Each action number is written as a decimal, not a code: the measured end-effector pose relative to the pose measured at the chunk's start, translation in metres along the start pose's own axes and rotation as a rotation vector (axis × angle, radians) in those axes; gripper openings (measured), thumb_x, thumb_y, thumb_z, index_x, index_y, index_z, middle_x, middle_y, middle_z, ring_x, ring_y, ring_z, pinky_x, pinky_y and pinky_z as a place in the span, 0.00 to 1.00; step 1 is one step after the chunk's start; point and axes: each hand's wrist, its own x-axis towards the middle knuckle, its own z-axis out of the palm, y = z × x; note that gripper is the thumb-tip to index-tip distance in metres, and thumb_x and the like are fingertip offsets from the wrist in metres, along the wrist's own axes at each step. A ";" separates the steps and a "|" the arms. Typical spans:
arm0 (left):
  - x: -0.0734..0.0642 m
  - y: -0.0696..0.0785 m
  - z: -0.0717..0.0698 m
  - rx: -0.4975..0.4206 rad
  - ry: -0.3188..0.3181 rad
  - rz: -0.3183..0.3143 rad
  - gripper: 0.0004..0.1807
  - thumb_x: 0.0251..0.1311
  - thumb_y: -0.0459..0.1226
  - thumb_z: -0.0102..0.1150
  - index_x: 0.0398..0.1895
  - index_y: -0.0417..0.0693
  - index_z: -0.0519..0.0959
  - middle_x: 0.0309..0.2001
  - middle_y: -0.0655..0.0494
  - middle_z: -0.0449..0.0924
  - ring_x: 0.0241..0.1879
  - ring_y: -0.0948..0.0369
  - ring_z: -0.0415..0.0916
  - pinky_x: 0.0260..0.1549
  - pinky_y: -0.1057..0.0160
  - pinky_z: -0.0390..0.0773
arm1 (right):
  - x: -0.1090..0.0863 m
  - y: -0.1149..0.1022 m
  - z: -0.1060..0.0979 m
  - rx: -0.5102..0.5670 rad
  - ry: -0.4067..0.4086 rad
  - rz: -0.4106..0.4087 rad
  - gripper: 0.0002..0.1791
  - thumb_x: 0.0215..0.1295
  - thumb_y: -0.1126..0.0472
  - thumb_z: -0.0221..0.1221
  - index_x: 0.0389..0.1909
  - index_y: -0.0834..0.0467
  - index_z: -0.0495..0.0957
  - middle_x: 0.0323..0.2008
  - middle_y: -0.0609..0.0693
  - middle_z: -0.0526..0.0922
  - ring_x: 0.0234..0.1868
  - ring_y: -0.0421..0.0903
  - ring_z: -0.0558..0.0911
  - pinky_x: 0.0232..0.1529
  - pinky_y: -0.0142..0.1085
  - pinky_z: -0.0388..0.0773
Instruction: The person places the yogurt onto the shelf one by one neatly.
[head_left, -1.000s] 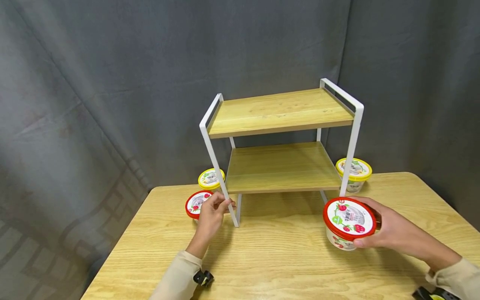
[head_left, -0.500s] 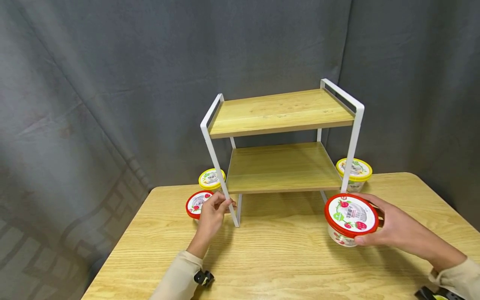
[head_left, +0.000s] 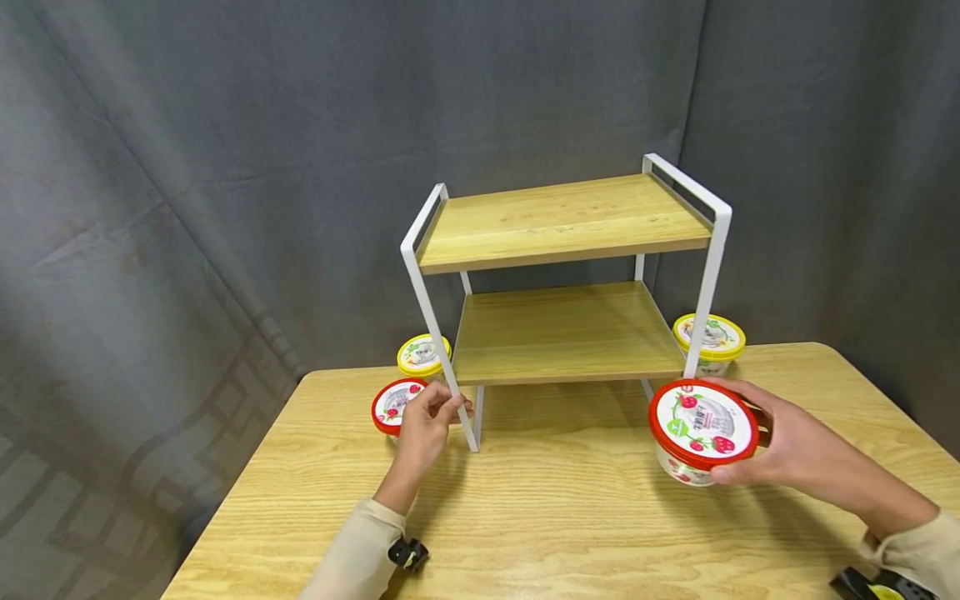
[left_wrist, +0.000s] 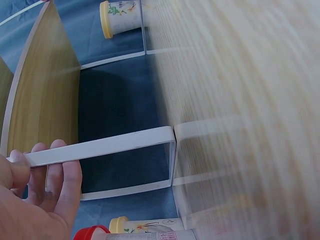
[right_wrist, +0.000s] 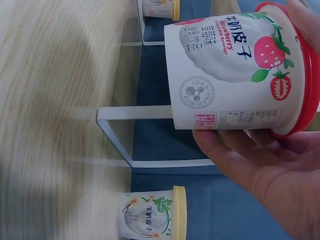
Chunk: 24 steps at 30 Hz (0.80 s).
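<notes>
My right hand grips a white tub with a red lid and strawberry print, held off the table in front of the rack's right leg. In the right wrist view, the tub lies between the thumb near its lid and fingers along the other side. A two-tier wooden shelf rack with white metal side frames stands on the table. My left hand pinches its front left leg between thumb and fingers. Just left of that hand sits another red-lidded tub, partly hidden.
Behind that tub stands a yellow-lidded tub, partly covered by the rack's leg. Another yellow-lidded tub is at the back right, beside the rack. The wooden table ends at a grey curtain.
My right hand has lifted the strawberry tub slightly and moved it a touch to the right. The left hand keeps its hold on the rack's leg.
</notes>
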 end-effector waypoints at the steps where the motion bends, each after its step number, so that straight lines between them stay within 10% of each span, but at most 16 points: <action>1: 0.000 0.000 0.000 -0.002 -0.002 -0.001 0.04 0.68 0.25 0.53 0.35 0.29 0.75 0.38 0.30 0.84 0.36 0.60 0.86 0.39 0.62 0.87 | 0.000 -0.001 -0.001 0.002 0.002 -0.008 0.52 0.48 0.63 0.76 0.74 0.51 0.59 0.54 0.37 0.74 0.49 0.28 0.74 0.39 0.28 0.81; 15: 0.000 -0.001 -0.001 0.005 -0.011 0.012 0.04 0.68 0.25 0.53 0.36 0.28 0.74 0.38 0.29 0.83 0.33 0.68 0.84 0.38 0.65 0.86 | 0.001 -0.006 -0.006 0.021 0.023 -0.007 0.52 0.48 0.65 0.75 0.74 0.50 0.58 0.55 0.33 0.71 0.49 0.28 0.74 0.39 0.28 0.82; 24: 0.001 -0.001 -0.001 0.002 -0.008 0.019 0.04 0.67 0.25 0.54 0.36 0.27 0.74 0.38 0.28 0.83 0.36 0.54 0.86 0.38 0.64 0.87 | 0.001 -0.004 -0.008 0.043 0.044 -0.015 0.53 0.46 0.68 0.76 0.72 0.51 0.58 0.55 0.32 0.71 0.48 0.28 0.74 0.38 0.28 0.83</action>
